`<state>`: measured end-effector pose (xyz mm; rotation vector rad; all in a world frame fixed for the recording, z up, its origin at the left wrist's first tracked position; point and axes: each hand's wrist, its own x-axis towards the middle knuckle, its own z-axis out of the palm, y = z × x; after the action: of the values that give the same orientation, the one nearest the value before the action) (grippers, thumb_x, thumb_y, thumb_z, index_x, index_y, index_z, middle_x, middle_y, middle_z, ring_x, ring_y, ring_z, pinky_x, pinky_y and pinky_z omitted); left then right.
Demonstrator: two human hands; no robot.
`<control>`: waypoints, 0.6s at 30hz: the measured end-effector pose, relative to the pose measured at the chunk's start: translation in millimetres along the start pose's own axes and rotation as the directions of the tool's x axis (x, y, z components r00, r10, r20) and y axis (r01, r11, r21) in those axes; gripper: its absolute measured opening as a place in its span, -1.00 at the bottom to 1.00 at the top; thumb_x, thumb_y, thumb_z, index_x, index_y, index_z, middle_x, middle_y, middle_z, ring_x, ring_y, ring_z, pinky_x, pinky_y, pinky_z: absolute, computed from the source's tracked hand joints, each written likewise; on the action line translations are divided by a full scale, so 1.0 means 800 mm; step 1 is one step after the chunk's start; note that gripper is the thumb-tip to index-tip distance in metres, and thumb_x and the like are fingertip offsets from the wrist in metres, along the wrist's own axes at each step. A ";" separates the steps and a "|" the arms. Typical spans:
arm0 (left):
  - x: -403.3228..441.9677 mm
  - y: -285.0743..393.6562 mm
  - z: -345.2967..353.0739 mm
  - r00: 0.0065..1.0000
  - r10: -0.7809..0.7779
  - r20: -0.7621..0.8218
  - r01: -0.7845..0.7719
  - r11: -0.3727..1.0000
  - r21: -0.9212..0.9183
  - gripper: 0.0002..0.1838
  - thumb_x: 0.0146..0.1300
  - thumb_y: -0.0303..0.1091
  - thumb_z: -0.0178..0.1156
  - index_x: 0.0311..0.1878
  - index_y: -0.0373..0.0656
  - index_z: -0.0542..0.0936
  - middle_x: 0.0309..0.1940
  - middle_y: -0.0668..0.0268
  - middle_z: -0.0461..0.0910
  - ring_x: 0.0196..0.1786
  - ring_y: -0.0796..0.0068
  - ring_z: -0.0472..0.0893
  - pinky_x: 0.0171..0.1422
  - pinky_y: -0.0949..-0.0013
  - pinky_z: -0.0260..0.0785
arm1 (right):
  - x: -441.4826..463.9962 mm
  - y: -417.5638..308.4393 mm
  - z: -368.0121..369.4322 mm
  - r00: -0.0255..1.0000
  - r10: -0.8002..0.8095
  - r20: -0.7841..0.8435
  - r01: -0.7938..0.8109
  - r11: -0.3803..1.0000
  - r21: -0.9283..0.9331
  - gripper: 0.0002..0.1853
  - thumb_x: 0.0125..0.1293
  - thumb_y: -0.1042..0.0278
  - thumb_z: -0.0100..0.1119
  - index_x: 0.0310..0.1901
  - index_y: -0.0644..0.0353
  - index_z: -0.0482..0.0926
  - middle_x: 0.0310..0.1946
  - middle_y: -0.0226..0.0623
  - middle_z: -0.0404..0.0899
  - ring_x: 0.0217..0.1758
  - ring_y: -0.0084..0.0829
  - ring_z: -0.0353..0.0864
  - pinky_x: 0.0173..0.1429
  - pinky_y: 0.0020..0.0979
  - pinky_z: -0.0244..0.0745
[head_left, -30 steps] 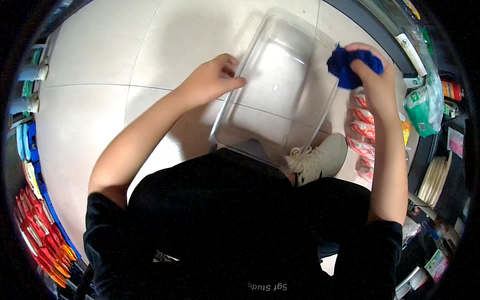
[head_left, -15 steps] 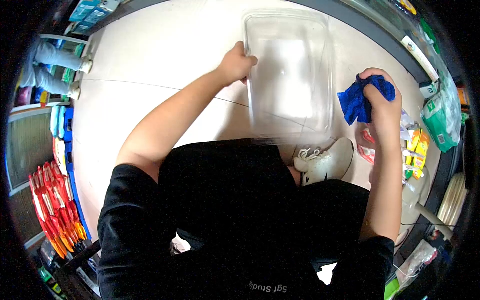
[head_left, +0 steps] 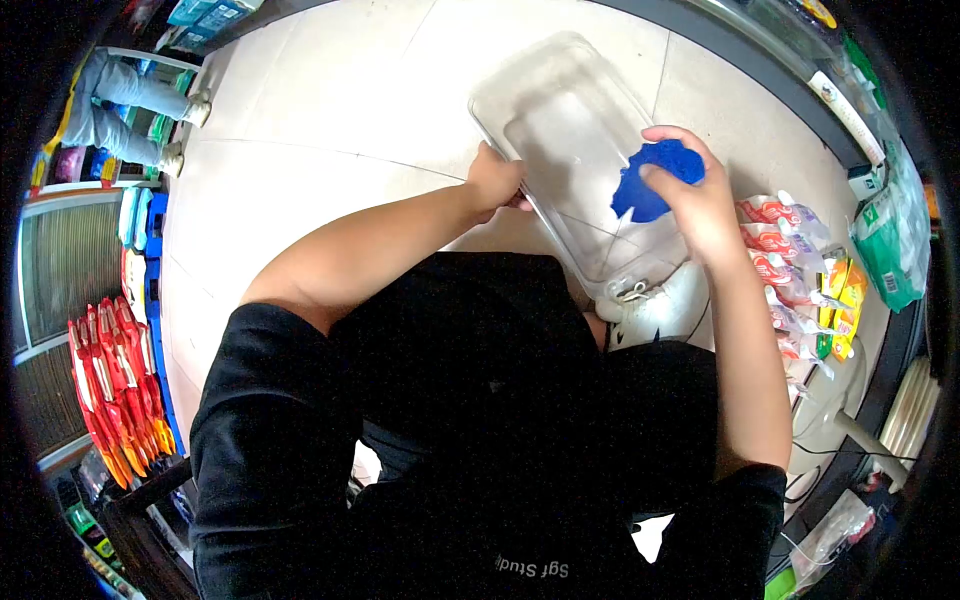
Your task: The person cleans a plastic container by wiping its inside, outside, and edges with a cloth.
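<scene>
Nearest the camera, the person's black shirt [head_left: 450, 470] filled the lower middle, with pale lettering along its bottom. Beyond it, a white laced shoe [head_left: 655, 312] stood close by the near end of a clear container [head_left: 565, 115], a rectangular one that lay slantwise in front of the person, above the pale tiled floor [head_left: 300, 110].

The left hand [head_left: 497, 182] gripped the container's left rim, its fingers closed on the edge and partly hidden. The right hand [head_left: 697, 195] held a crumpled blue cloth [head_left: 655, 182] at the right side of the container, the thumb over the cloth and the fingers bent around it; whether the cloth touched the wall could not be told.

Right of the right forearm were red-and-white packets [head_left: 770, 240], then yellow packets [head_left: 846, 300] and a green bag [head_left: 880, 245]. Red packets [head_left: 115, 385] stood in a row far to the left, and beyond them showed another person's legs [head_left: 135, 90] in light blue trousers.
</scene>
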<state>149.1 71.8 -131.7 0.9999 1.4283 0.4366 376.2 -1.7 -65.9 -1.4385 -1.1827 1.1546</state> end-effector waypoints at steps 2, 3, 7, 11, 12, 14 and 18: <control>0.006 -0.016 0.000 0.999 0.015 0.032 -0.015 1.000 0.000 -0.50 0.17 -0.46 0.07 0.11 -0.41 0.13 -0.33 0.02 0.49 -0.45 0.30 0.61 -0.52 0.37 0.58 | 0.000 0.007 0.013 0.998 0.052 0.037 -0.054 0.997 0.046 -0.66 0.09 0.60 0.18 -0.04 0.16 0.53 -0.29 -0.42 0.57 -0.23 -0.59 0.54 -0.08 -0.56 0.43; 0.005 -0.017 -0.001 0.998 -0.005 0.064 0.008 0.999 -0.044 -0.51 0.18 -0.44 0.11 0.08 -0.46 0.15 -0.34 0.00 0.51 -0.49 0.28 0.62 -0.52 0.37 0.58 | 0.001 0.010 0.019 0.993 0.097 0.072 -0.103 0.991 0.090 -0.63 0.09 0.61 0.20 -0.01 0.15 0.52 -0.29 -0.42 0.57 -0.22 -0.60 0.54 -0.06 -0.56 0.43; -0.006 -0.009 -0.024 0.961 -0.092 0.262 0.104 0.994 -0.030 -0.50 0.29 -0.09 -0.01 0.04 -0.39 0.36 -0.33 0.03 0.52 -0.46 0.30 0.62 -0.49 0.34 0.53 | 0.006 0.028 0.032 0.987 0.133 0.092 -0.137 0.990 0.038 -0.62 0.04 0.59 0.27 -0.04 0.17 0.52 -0.29 -0.43 0.57 -0.24 -0.61 0.53 -0.06 -0.57 0.42; 0.007 0.016 -0.079 0.999 0.036 0.025 -0.039 0.989 0.146 -0.29 0.22 0.29 -0.22 0.17 -0.14 0.23 -0.10 0.05 0.45 -0.06 0.22 0.50 0.00 0.15 0.35 | 0.026 0.039 0.042 0.961 0.266 0.072 -0.272 0.958 0.091 -0.65 -0.05 0.54 0.37 -0.17 0.20 0.52 -0.33 -0.38 0.55 -0.28 -0.53 0.53 -0.13 -0.50 0.45; 0.021 0.023 -0.094 0.994 0.103 -0.023 -0.099 0.989 0.111 -0.36 0.25 0.23 -0.22 0.15 -0.13 0.26 -0.17 0.14 0.45 -0.14 0.29 0.46 -0.06 0.19 0.32 | 0.032 0.041 0.047 0.952 0.305 0.034 -0.304 0.928 0.216 -0.66 -0.06 0.54 0.37 -0.19 0.20 0.51 -0.34 -0.37 0.54 -0.29 -0.51 0.53 -0.15 -0.50 0.45; 0.046 0.033 -0.115 0.982 0.184 -0.034 -0.185 0.982 -0.030 -0.57 0.34 0.06 -0.17 -0.10 -0.13 0.41 -0.29 0.28 0.41 -0.26 0.47 0.41 -0.17 0.35 0.27 | 0.049 0.035 0.068 0.955 0.287 0.070 -0.281 0.804 0.524 -0.67 0.01 0.58 0.32 -0.16 0.24 0.47 -0.31 -0.28 0.53 -0.27 -0.42 0.56 -0.14 -0.42 0.49; 0.072 0.036 -0.115 0.944 0.330 0.021 -0.331 0.943 0.043 -0.65 0.37 -0.02 -0.13 -0.23 -0.12 0.44 -0.48 0.39 0.37 -0.44 0.58 0.34 -0.36 0.49 0.19 | 0.086 0.049 0.131 0.978 0.203 0.043 -0.184 0.751 0.634 -0.68 0.00 0.58 0.35 -0.18 0.19 0.48 -0.32 -0.34 0.54 -0.29 -0.48 0.54 -0.16 -0.46 0.47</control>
<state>80.3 160.3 -130.1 1.2852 1.2641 0.6427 284.6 70.3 -126.5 -1.0466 -0.5236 1.4922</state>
